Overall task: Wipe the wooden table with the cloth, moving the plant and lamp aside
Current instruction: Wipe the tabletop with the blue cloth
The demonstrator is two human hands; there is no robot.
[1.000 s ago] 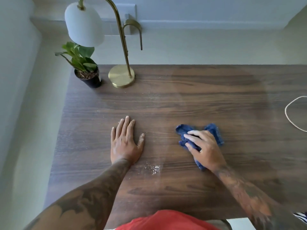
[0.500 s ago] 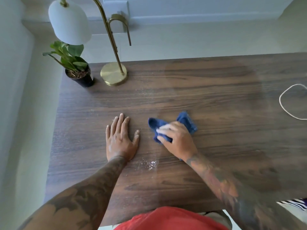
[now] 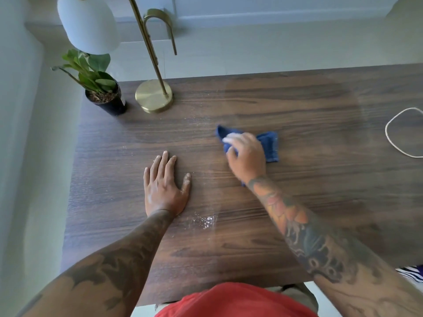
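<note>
The blue cloth (image 3: 269,146) lies bunched on the wooden table (image 3: 297,202) at centre frame, a little right of the middle; the right hand (image 3: 246,156) presses down on it, fingers curled over the folds and gripping them; the left hand (image 3: 164,186) rests flat lower left of centre, fingers straight and slightly spread, holding nothing. The cloth looks soft, light and limp, so it should bunch and slide unless pinned under the palm. At upper left stand the potted plant (image 3: 100,88) and, just beside it, the brass lamp (image 3: 153,95); the small pot is probably light and best gripped round its dark wall; the lamp looks top-heavy, so take it low on the stem. Droplets (image 3: 204,219) glisten near the left wrist; a white cord (image 3: 393,138) loops at the right edge.
</note>
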